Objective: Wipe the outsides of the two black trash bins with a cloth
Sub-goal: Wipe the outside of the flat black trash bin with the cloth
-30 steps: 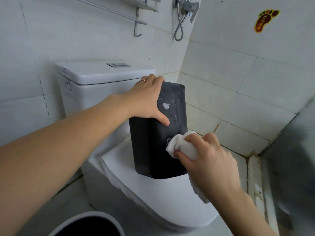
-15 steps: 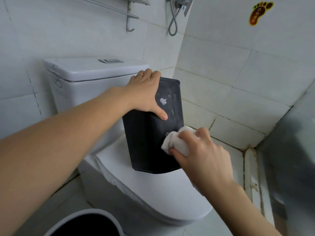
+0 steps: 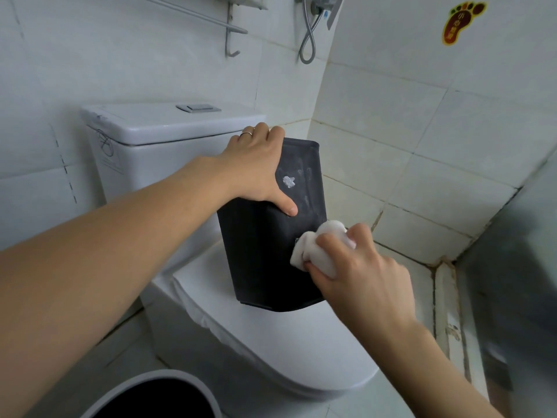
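black bin (image 3: 265, 254): far side hidden; top-left corner covered by left hand (image 3: 256, 170); lower right edge behind right hand (image 3: 358, 276).
cloth (image 3: 319, 251): partly hidden inside the right hand's fingers.
second bin (image 3: 156, 396): cut off by bottom edge, only part of rim shows.
towel rail (image 3: 193, 16): cut off at top.
right edge: blurred grey surface (image 3: 518, 282), cannot tell what.
foot sticker (image 3: 461, 21): characters too small to read.
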